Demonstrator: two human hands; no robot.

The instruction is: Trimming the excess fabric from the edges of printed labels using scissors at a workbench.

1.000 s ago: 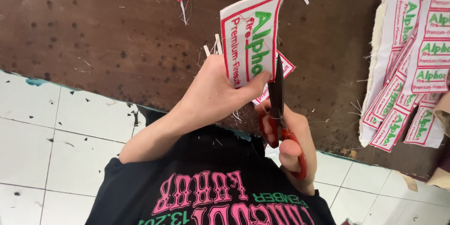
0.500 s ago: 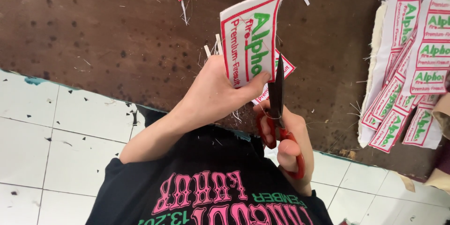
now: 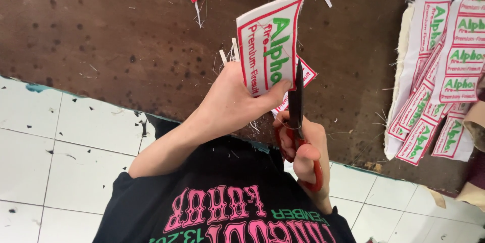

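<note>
Left hand point(image 3: 230, 104) pinches the patch point(image 3: 270, 46) at frame centre, above the tabletop point(image 3: 101, 35). Right hand point(image 3: 305, 154) is closed around the scissors point(image 3: 298, 116), blades nearly closed at the patch's right edge. Risk: the left thumb lies beside the blades (a nick), or the cut wanders into the red border.

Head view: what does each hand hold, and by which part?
Left hand pinches the embroidered patch at its lower edge, thumb on the face. Right hand has the red-handled scissors by the handle loops, blades beside the patch.
</note>
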